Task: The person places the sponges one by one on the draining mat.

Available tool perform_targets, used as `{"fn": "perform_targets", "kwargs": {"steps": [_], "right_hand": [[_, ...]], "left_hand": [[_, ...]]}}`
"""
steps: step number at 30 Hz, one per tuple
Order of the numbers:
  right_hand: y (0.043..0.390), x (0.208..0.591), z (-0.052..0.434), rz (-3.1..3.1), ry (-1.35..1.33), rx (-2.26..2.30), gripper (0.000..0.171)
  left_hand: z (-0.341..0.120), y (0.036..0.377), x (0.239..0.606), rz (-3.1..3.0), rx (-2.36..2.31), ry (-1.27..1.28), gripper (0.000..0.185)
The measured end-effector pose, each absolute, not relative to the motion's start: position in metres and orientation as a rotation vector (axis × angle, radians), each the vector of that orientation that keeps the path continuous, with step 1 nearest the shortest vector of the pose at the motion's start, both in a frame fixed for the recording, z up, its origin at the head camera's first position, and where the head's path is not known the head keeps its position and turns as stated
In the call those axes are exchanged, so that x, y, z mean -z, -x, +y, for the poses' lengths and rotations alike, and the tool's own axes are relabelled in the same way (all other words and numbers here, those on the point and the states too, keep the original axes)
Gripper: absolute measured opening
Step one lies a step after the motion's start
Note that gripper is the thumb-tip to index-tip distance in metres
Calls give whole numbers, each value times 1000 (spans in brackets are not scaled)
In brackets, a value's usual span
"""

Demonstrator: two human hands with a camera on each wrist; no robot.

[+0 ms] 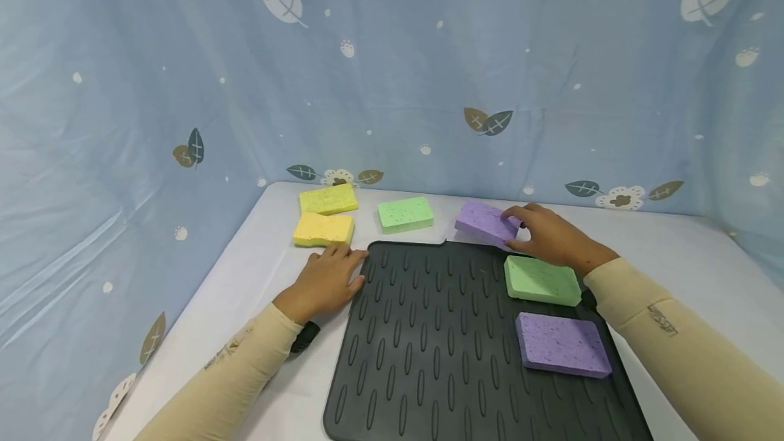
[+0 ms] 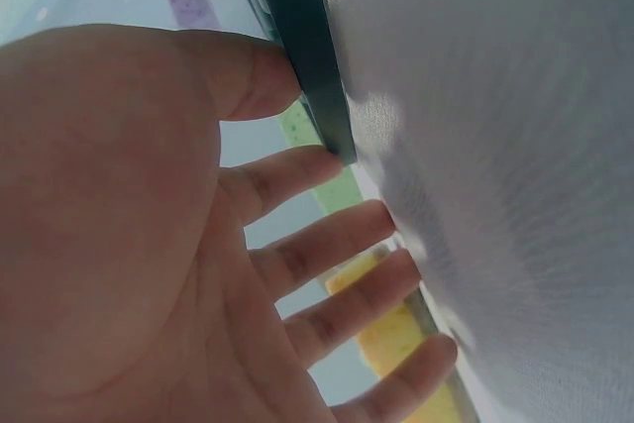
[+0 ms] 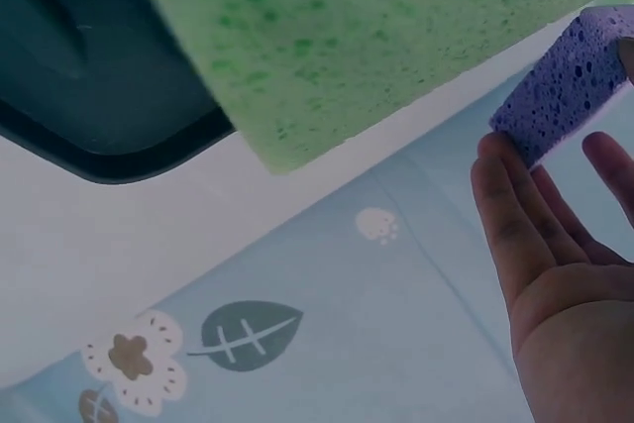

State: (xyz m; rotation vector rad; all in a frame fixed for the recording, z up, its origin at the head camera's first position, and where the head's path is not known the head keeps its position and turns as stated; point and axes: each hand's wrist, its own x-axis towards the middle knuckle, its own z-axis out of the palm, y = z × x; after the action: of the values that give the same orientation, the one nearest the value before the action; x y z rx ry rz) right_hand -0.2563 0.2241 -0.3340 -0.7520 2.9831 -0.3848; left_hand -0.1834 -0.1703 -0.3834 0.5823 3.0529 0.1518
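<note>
While the right hand [image 1: 545,237] is stretched over the far right corner of the dark ribbed mat [image 1: 429,346], a purple sponge [image 1: 486,222] is pinched at its right end between the thumb and curled fingers; this sponge is tilted, with one end raised, just beyond the mat's far edge on the white worktop [image 1: 269,271]. In the right wrist view the same purple sponge [image 3: 565,86] is seen gripped at the fingertips [image 3: 505,195].

The left hand [image 1: 327,281] is laid flat with straight, spread fingers at the mat's far left corner, its fingertips touching the mat's rim, and nothing is held by it. In the left wrist view the open palm [image 2: 129,225] is shown beside the mat's edge [image 2: 312,66].

Two sponges are placed on the right side of the mat: a green sponge [image 1: 542,281] just under the right wrist and a second purple sponge [image 1: 562,344] nearer the person. Beyond the mat, another green sponge [image 1: 405,214] and two yellow sponges [image 1: 324,218] are lined along the worktop, with a blue leaf-patterned curtain [image 1: 392,67] hung behind.
</note>
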Motion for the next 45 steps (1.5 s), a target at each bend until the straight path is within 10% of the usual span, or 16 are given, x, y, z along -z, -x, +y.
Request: {"fn": "perform_targets", "kwargs": {"steps": [45], "right_hand": [[207, 344, 204, 2771, 1054, 441, 48]], "left_hand": [[-169, 186, 387, 3058, -158, -566, 47]]}}
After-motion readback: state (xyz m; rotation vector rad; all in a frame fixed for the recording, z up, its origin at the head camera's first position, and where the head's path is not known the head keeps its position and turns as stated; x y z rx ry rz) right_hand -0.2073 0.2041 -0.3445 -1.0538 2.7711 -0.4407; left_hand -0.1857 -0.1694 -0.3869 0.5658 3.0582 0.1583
